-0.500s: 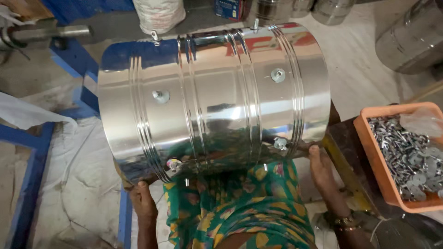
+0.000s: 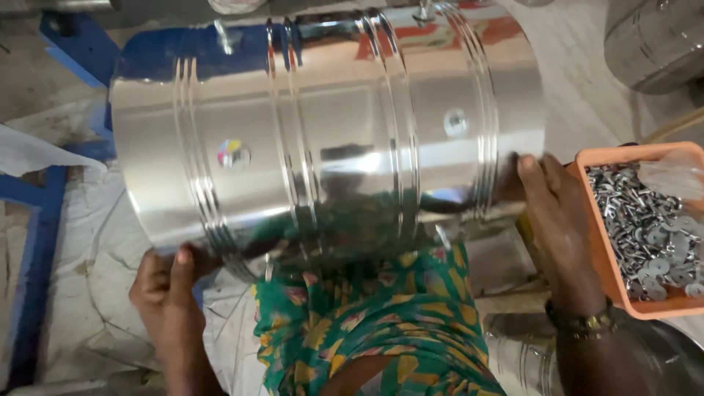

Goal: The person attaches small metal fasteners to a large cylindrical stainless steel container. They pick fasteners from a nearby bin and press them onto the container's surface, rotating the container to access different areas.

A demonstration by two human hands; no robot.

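The floor point(image 2: 81, 308) is pale and stained, partly covered with white sheeting, and a blue metal frame point(image 2: 37, 220) runs along its left side. An orange tray point(image 2: 587, 220) of small metal fasteners point(image 2: 645, 227) sits at the right, and another steel vessel point(image 2: 660, 40) stands at the top right corner.

A large ribbed steel drum point(image 2: 330, 132) lies on its side across the person's lap, above green and yellow patterned cloth point(image 2: 367, 323). The left hand point(image 2: 169, 286) grips the drum's lower left rim, fingers curled and thumb up against the metal. The right hand point(image 2: 557, 213) presses flat against the right end, fingers spread.

Compared with the earlier frame, the drum is rotated: its round rivets sit in different positions. The right hand is now higher on the drum's end rather than beneath it.
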